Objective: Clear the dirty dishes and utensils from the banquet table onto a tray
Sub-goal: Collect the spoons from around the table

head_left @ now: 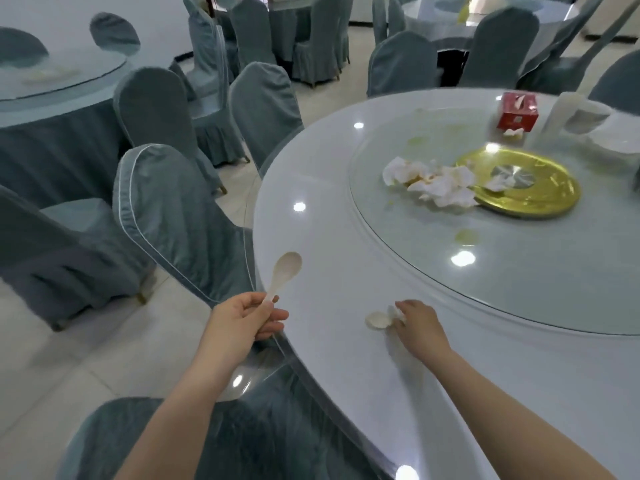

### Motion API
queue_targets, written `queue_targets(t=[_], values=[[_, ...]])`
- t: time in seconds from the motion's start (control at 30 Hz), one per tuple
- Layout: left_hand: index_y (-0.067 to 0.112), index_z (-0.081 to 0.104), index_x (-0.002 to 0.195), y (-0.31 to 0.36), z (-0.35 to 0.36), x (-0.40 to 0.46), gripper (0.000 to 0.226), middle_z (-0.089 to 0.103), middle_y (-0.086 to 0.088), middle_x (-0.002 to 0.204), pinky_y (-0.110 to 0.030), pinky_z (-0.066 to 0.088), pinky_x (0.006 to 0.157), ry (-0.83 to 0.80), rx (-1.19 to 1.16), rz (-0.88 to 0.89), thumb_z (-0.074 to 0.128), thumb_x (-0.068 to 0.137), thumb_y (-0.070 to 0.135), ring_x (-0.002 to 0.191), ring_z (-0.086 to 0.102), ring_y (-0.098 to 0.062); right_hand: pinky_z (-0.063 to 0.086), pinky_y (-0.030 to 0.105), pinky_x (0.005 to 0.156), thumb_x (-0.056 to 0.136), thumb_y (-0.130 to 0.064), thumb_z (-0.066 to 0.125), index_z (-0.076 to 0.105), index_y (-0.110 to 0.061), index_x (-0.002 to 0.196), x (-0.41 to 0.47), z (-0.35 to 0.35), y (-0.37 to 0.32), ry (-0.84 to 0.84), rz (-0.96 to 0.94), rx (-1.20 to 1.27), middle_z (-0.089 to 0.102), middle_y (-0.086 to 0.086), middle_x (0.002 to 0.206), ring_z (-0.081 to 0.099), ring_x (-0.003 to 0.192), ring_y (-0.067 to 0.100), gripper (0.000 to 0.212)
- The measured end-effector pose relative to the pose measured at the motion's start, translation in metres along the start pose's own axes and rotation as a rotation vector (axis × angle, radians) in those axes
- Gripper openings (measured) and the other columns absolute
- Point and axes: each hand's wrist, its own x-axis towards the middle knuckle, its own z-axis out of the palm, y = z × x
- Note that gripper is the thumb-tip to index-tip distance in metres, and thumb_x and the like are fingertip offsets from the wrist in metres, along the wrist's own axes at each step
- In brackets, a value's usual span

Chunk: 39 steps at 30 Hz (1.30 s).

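The left hand (247,315) grasps a white spoon (282,273) by its handle — the right hand (417,323) pinches another spoon (378,320) and a tissue on the near desk (346,237) edge.

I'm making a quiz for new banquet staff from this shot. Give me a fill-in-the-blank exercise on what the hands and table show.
1. The left hand holds a white ____ by its handle, bowl end pointing up.
2. The right hand reaches a second spoon lying on the ____.
3. Crumpled napkins partly overlap a disc whose colour is ____.
4. The tissue box on the glass turntable is ____ in colour.

Missing words: spoon; table; gold; red
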Motion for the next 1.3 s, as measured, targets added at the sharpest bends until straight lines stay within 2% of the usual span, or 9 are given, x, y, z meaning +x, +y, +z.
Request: queue_targets(t=[0.23, 0.5, 0.6, 0.73, 0.8, 0.9, 1.07, 1.2, 1.3], values=[[0.011, 0.066, 0.102, -0.006, -0.017, 0.002, 0.015, 0.076, -0.003, 0.085, -0.025, 0.053, 0.069, -0.004, 0.010, 0.000, 0.052, 0.098, 0.012, 0.073, 0.072, -0.013, 0.046, 0.029, 0.073, 0.086, -0.009, 0.048, 0.063, -0.024, 0.093, -0.015, 0.013, -0.007, -0.032, 0.088, 0.002, 0.058, -0.004, 0.095, 0.055, 0.096, 0.019, 0.022], [0.015, 0.064, 0.101, 0.001, -0.072, -0.034, 0.014, 0.076, -0.001, 0.086, -0.026, 0.053, 0.071, -0.050, -0.064, 0.156, 0.051, 0.098, 0.015, 0.077, 0.072, -0.015, 0.041, 0.013, 0.053, 0.081, -0.021, 0.070, 0.055, -0.036, 0.077, -0.077, -0.024, -0.106, 0.074, -0.096, 0.321, 0.064, -0.010, 0.075, 0.059, 0.067, 0.007, 0.022], [0.015, 0.062, 0.100, 0.007, -0.110, -0.058, 0.012, 0.076, -0.002, 0.085, -0.020, 0.053, 0.059, -0.090, -0.104, 0.240, 0.050, 0.099, 0.016, 0.070, 0.072, -0.013, 0.044, 0.012, 0.053, 0.079, -0.021, 0.072, 0.054, -0.041, 0.082, -0.122, -0.042, -0.171, 0.155, -0.191, 0.451, 0.066, -0.009, 0.075, 0.061, 0.069, 0.007, 0.027], [0.016, 0.058, 0.097, 0.025, -0.170, -0.091, 0.011, 0.076, -0.004, 0.080, -0.022, 0.051, 0.057, -0.092, -0.110, 0.352, 0.048, 0.100, 0.017, 0.062, 0.069, -0.012, 0.059, 0.037, 0.065, 0.078, -0.013, 0.072, 0.048, -0.044, 0.119, -0.183, -0.069, -0.267, 0.178, -0.308, 0.667, 0.065, 0.003, 0.083, 0.066, 0.071, 0.019, 0.057], [0.018, 0.057, 0.097, 0.038, -0.202, -0.106, 0.010, 0.075, -0.002, 0.073, -0.020, 0.050, 0.055, -0.052, -0.095, 0.416, 0.047, 0.100, 0.018, 0.056, 0.066, -0.010, 0.060, 0.034, 0.063, 0.077, -0.010, 0.073, 0.043, -0.043, 0.129, -0.209, -0.080, -0.314, 0.196, -0.381, 0.755, 0.063, 0.007, 0.082, 0.066, 0.067, 0.020, 0.069], [0.016, 0.057, 0.099, 0.057, -0.244, -0.127, 0.012, 0.059, 0.004, 0.056, -0.023, 0.045, 0.053, 0.001, -0.071, 0.479, 0.046, 0.100, 0.018, 0.046, 0.052, -0.008, 0.055, 0.023, 0.058, 0.078, -0.010, 0.071, 0.052, -0.029, 0.119, -0.239, -0.087, -0.372, 0.219, -0.432, 0.852, 0.062, 0.007, 0.081, 0.065, 0.061, 0.016, 0.049], [0.016, 0.057, 0.096, 0.075, -0.314, -0.149, 0.014, 0.043, 0.005, 0.054, -0.019, 0.032, 0.040, 0.060, 0.017, 0.538, 0.044, 0.100, 0.019, 0.036, 0.036, -0.003, 0.051, 0.024, 0.053, 0.087, -0.008, 0.061, 0.064, -0.007, 0.097, -0.267, -0.084, -0.458, 0.135, -0.393, 1.129, 0.067, 0.008, 0.074, 0.062, 0.051, 0.017, 0.010], [0.017, 0.059, 0.096, 0.075, -0.366, -0.140, 0.016, 0.044, 0.006, 0.058, -0.024, 0.033, 0.049, 0.124, 0.048, 0.569, 0.044, 0.100, 0.023, 0.046, 0.038, -0.007, 0.052, 0.023, 0.052, 0.090, -0.006, 0.059, 0.064, -0.006, 0.093, -0.266, -0.073, -0.521, 0.033, -0.482, 1.191, 0.063, -0.001, 0.054, 0.062, 0.050, 0.015, 0.005], [0.020, 0.062, 0.097, 0.066, -0.401, -0.123, 0.022, 0.045, 0.012, 0.055, -0.027, 0.033, 0.054, 0.153, 0.067, 0.583, 0.042, 0.100, 0.029, 0.051, 0.040, -0.006, 0.055, 0.023, 0.055, 0.087, -0.001, 0.063, 0.059, -0.012, 0.105, -0.254, -0.054, -0.568, -0.041, -0.550, 1.177, 0.067, -0.003, 0.058, 0.063, 0.052, 0.012, 0.022]])
